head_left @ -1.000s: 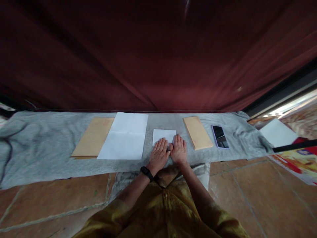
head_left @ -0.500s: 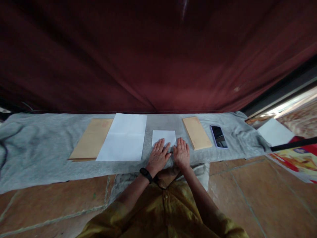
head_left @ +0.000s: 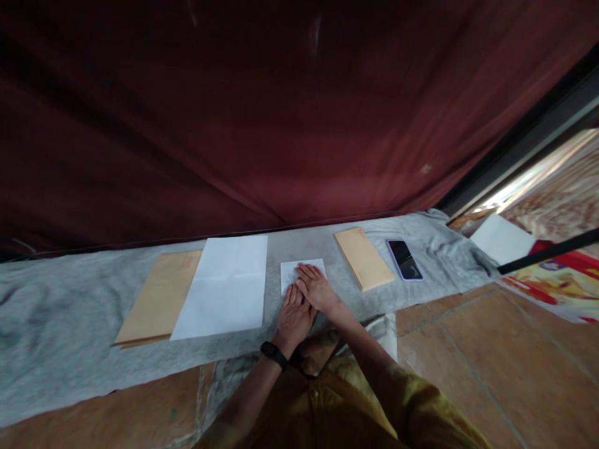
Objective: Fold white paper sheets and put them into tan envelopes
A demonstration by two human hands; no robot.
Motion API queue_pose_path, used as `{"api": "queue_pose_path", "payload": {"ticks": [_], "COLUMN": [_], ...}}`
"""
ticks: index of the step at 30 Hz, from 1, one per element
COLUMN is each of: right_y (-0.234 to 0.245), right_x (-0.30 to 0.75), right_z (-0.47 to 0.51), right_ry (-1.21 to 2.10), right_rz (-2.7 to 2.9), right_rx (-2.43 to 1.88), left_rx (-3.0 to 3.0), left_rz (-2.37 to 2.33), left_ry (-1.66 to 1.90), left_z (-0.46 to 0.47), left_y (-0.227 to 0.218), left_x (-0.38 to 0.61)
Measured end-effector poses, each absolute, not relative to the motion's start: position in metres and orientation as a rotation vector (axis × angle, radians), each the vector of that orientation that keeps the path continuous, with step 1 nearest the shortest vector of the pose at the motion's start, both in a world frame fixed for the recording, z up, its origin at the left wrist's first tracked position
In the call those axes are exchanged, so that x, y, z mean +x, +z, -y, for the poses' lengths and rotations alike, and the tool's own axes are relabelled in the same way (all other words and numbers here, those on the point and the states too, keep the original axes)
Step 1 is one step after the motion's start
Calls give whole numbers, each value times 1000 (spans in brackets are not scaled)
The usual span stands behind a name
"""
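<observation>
Head view: bare hands on a smooth folded white paper [head_left: 287, 270], a small crisp-edged rectangle lying flat near the middle of the worktop, which is draped in soft, rumpled grey cloth [head_left: 70, 299]. The right hand [head_left: 319, 292] lies palm down and slanted across the paper, its fingers extended and grasping nothing. The left hand [head_left: 294, 319], a black wristband [head_left: 274, 355] at its wrist, rests flat at the near edge, fingers likewise straight and released; the two hands meet, though the exact overlap cannot be told. To the left, a large white sheet [head_left: 224, 287] with a faint crosswise crease partly covers a stack of matte tan paper [head_left: 156, 296]. To the right lie a narrower tan paper rectangle [head_left: 364, 259], set obliquely, and a glossy dark-screened phone [head_left: 405, 259] with rounded corners and a lilac rim. Behind hangs a broad dark-red fabric [head_left: 281, 137] with shallow diagonal folds; below are terracotta floor tiles [head_left: 453, 368] with pale joints
</observation>
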State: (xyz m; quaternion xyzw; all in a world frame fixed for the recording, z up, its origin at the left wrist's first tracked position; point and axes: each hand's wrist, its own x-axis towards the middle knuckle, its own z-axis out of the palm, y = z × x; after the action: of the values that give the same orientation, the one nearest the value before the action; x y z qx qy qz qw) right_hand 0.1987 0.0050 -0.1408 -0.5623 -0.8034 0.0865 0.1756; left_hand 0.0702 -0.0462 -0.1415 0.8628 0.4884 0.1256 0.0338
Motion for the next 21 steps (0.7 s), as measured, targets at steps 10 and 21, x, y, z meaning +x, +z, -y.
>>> {"api": "queue_pose_path", "payload": {"ticks": [10, 21], "right_y": [-148, -161], "right_x": [205, 234], "right_z": [-15, 12], "right_ry": [215, 63], "right_rz": [2177, 2054], "right_rx": [-1727, -1877], "left_rx": [2674, 2676], "left_rz": [-1512, -1558], "left_ry": [396, 382], "left_z": [46, 45], "left_y": [-144, -147], "left_x": [71, 70]}}
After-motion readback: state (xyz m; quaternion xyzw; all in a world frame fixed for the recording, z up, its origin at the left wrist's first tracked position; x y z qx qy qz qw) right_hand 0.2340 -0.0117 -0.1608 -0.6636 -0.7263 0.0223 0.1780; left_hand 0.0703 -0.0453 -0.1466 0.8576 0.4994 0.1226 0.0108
